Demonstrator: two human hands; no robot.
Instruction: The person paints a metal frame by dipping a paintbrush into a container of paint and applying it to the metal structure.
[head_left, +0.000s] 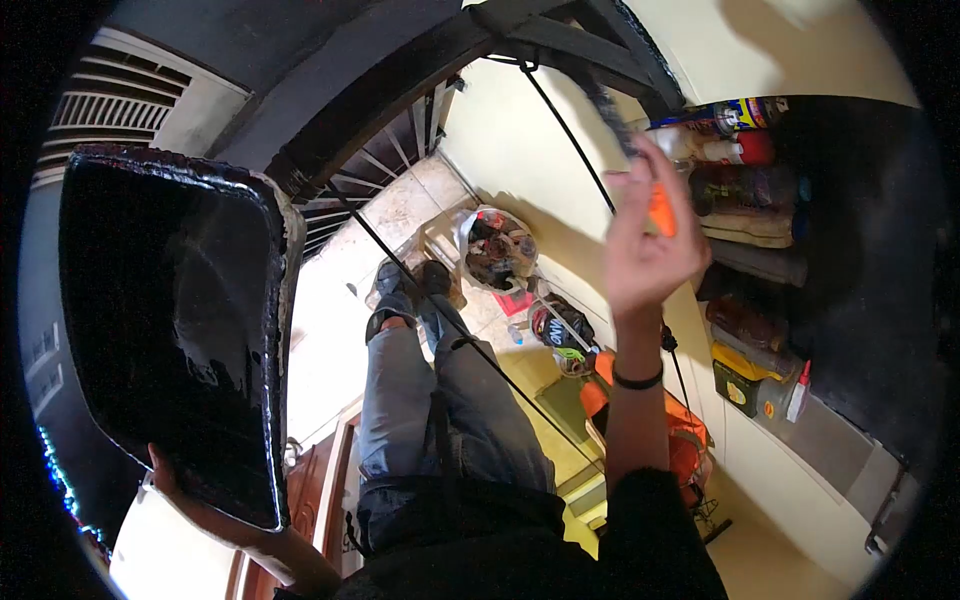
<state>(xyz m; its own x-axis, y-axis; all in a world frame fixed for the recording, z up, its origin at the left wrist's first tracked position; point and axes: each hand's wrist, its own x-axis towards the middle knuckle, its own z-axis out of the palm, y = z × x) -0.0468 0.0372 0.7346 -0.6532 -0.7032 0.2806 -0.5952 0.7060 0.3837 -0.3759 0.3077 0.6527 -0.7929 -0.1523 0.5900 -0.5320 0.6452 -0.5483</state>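
On the left, my left hand (164,474) grips the lower edge of a tilted paint tray (271,400). The tray's inside is glossy black, and its rim is crusted with paint. Most of that hand is hidden behind the tray. My right hand (650,255), raised at the upper right, is closed around the orange handle of a paintbrush (661,210). Its dark bristles point up at a black metal frame (400,85) overhead; blur hides whether they touch it. A dark band circles my right wrist.
Bottles and spray cans (740,115) line a dark recess on the right, with a yellow container (735,375) lower down. Black cords (570,130) hang from the frame. Far below are a tiled floor (405,205), a filled bucket (500,250), bags and an orange item (690,450).
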